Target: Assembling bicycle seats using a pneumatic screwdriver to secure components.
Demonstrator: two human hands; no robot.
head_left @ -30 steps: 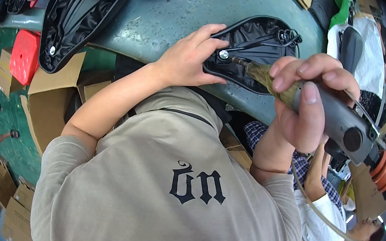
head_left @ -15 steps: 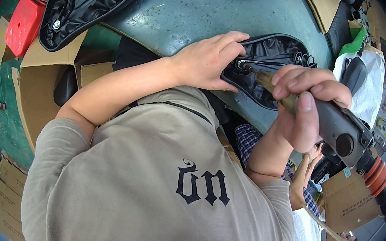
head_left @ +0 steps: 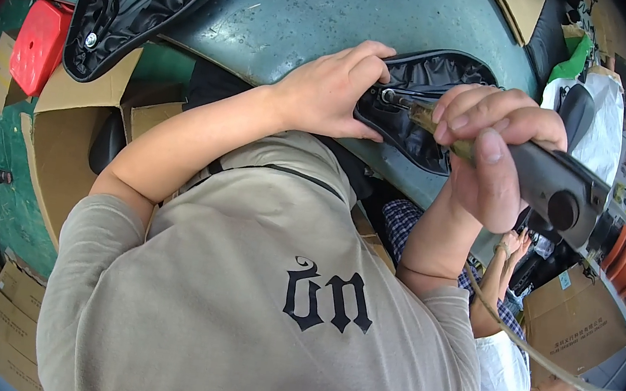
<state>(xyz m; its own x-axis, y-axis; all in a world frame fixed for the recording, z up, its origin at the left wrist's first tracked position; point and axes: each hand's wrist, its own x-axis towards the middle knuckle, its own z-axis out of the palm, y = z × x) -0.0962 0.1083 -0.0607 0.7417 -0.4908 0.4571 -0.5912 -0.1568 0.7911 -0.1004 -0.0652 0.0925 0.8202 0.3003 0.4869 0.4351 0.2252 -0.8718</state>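
Observation:
A black bicycle saddle (head_left: pixel 442 64) lies underside up on the green table, its wrinkled cover and metal rails showing. My left hand (head_left: pixel 332 92) is closed on the saddle's narrow nose, thumb on the near edge and fingers on the far one. In my right hand (head_left: pixel 500 144) is a grey air screwdriver (head_left: pixel 538 172), held with the fingers wrapped round its yellowish front. Its bit points left into the nose, at the front end of the rails; whether it sits on a screw there I cannot tell.
A second upturned saddle (head_left: pixel 128 16) overhangs the green tabletop (head_left: pixel 296 14) at left. Below it stand an open cardboard box (head_left: pixel 73 143) and a red stool (head_left: pixel 41 45). A pale hose (head_left: pixel 514 339) runs at lower right, near a co-worker (head_left: pixel 506 375).
The saddle's nose, my left hand and the screwdriver's bit have shifted slightly left and away from me. Both hands keep their holds.

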